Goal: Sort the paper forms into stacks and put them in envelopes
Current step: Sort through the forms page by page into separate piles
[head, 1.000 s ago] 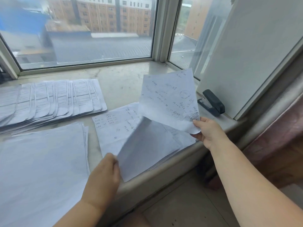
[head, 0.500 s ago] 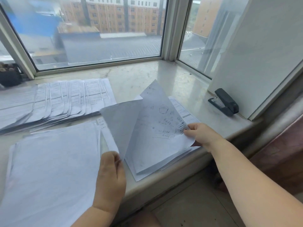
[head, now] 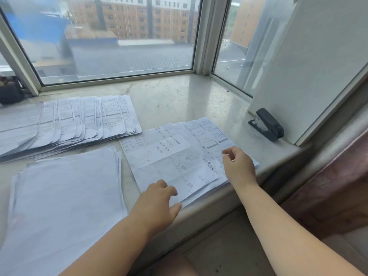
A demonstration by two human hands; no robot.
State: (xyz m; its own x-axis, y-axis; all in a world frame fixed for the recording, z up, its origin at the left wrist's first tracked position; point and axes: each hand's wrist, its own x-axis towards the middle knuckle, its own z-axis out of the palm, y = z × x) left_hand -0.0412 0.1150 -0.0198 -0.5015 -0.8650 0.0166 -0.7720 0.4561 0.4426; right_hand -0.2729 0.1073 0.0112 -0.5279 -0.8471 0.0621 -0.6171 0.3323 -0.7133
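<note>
A: Where are the paper forms?

B: In three lots on the stone window sill [head: 179,100]. The working stack [head: 179,156] lies by the sill's front edge, face up, its top sheet covered in handwriting and ruled boxes, printed forms fanned out beneath it toward the right.

A: And the hands?

B: The left hand [head: 159,204] rests on the near corner of that stack, fingers [head: 169,189] loosely bent on the paper, thumb lying along the sill's edge. The right hand [head: 239,166] is over the stack's right side, fingers curled inward with thumb and forefinger close together. Whether they pinch a sheet's edge, I cannot tell.

A: The other lots?

B: A blank-faced pile [head: 65,196] sits just left of the working stack, apart from it. Behind that, a row of overlapping printed forms [head: 79,120] is spread along the sill.

A: Anything else?

B: A dark stapler [head: 267,124] at the right, beside a white panel [head: 308,66] leaning by the window [head: 119,36].
</note>
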